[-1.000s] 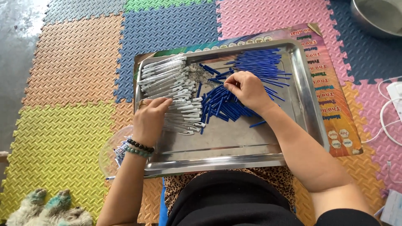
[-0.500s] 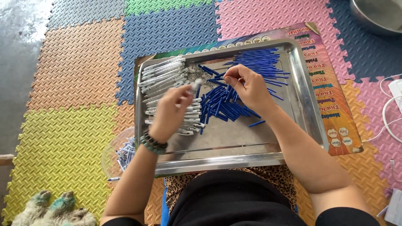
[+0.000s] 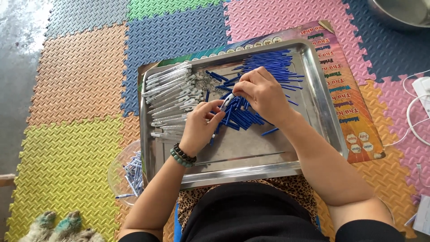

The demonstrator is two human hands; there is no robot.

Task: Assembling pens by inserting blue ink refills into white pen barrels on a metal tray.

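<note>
A steel tray (image 3: 251,172) lies on my lap over a foam mat floor. White pen barrels (image 3: 172,96) are piled along its left side, and blue pen parts (image 3: 268,67) fill the upper right and middle. A small heap of tiny metal springs (image 3: 204,83) sits between them. My left hand (image 3: 201,127), with a bead bracelet at the wrist, and my right hand (image 3: 264,94) meet over the tray's middle. Together they hold one white pen barrel (image 3: 226,102) between the fingertips, above the blue parts.
A clear bowl (image 3: 127,172) with assembled pens sits at the tray's left, near my knee. A printed cardboard sheet (image 3: 354,103) lies under the tray. A metal basin (image 3: 403,13) is at the top right, white cables (image 3: 416,116) at the right.
My left hand left the white barrel pile and moved right and up with a barrel. It now meets my right hand over the tray's middle.
</note>
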